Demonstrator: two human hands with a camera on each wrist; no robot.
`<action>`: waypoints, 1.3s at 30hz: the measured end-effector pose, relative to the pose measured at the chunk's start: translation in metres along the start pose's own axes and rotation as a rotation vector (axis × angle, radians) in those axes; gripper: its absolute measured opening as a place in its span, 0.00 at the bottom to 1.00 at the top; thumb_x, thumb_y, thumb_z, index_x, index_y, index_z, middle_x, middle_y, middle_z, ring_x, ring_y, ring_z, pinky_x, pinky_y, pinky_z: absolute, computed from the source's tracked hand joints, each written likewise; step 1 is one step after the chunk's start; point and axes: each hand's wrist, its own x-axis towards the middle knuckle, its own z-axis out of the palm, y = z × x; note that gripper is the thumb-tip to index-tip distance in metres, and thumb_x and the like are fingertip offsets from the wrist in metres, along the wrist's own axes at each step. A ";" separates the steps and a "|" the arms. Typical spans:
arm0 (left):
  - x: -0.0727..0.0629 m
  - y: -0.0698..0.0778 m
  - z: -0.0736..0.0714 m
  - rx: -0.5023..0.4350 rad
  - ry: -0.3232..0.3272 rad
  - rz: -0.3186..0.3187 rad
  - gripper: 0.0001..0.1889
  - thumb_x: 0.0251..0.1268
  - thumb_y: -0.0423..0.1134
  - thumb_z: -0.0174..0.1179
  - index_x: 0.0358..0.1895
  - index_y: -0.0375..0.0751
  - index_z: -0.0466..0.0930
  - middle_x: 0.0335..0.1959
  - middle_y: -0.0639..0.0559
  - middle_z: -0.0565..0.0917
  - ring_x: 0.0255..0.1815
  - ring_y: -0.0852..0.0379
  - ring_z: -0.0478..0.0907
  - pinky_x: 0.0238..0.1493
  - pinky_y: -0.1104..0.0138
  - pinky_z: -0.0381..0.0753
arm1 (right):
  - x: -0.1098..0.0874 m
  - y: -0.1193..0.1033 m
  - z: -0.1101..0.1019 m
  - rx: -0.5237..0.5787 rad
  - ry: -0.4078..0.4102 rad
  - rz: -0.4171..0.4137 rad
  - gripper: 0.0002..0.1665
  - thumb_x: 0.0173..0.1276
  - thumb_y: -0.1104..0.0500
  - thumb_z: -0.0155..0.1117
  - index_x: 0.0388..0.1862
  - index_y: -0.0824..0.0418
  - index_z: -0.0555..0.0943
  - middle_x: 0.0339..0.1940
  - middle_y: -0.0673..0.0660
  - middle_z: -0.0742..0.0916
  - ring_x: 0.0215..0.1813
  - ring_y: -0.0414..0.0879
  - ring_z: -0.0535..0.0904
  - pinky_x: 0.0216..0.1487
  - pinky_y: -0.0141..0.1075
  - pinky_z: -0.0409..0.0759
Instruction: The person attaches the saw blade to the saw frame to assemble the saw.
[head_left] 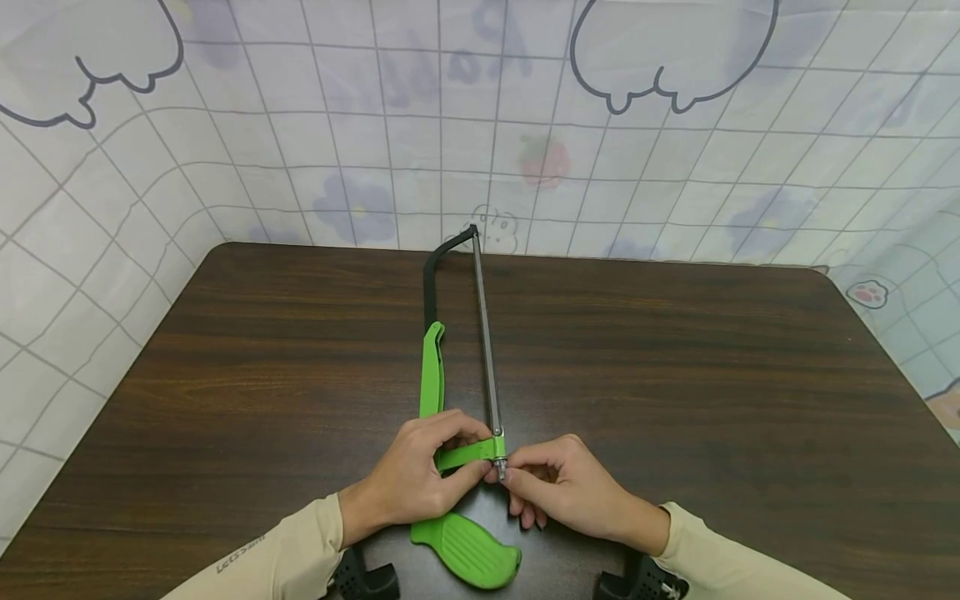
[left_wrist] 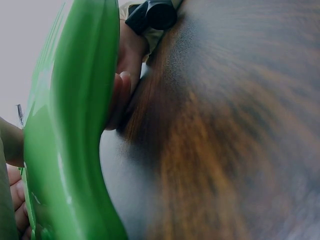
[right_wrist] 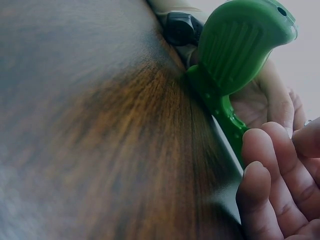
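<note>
A hacksaw with a green handle lies lengthwise before me in the head view, its black front frame pointing away. The thin grey blade runs along its right side. My left hand grips the green frame at the blade's near end, thumb and fingers on either side of the short green crosspiece. With thumb and index finger, my right hand pinches the small metal tightening nut below that crosspiece. In the right wrist view its other fingers are loosely curled, near the ribbed handle.
The saw is over a dark wood-grain table. A white grid-patterned curtain surrounds its back and sides. Black wrist devices sit under both forearms, close to the handle's end.
</note>
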 end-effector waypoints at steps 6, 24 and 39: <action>0.001 0.001 0.000 0.000 0.000 -0.007 0.11 0.64 0.33 0.69 0.47 0.51 0.84 0.35 0.58 0.85 0.30 0.68 0.73 0.34 0.76 0.75 | 0.000 0.000 0.000 0.004 0.009 0.011 0.13 0.80 0.65 0.55 0.40 0.67 0.87 0.24 0.66 0.87 0.21 0.45 0.84 0.19 0.38 0.82; 0.001 0.002 0.000 -0.001 0.002 -0.027 0.12 0.62 0.32 0.69 0.46 0.51 0.84 0.36 0.57 0.85 0.30 0.68 0.73 0.34 0.75 0.76 | -0.002 0.000 -0.002 0.030 0.004 0.009 0.10 0.75 0.71 0.56 0.41 0.71 0.86 0.23 0.70 0.86 0.21 0.39 0.84 0.18 0.38 0.82; 0.001 0.002 -0.001 0.011 0.005 -0.017 0.12 0.62 0.32 0.69 0.46 0.51 0.84 0.35 0.58 0.85 0.30 0.68 0.72 0.34 0.76 0.75 | -0.002 -0.001 -0.004 0.054 -0.027 -0.005 0.10 0.76 0.70 0.57 0.42 0.71 0.86 0.24 0.71 0.86 0.21 0.47 0.85 0.19 0.39 0.82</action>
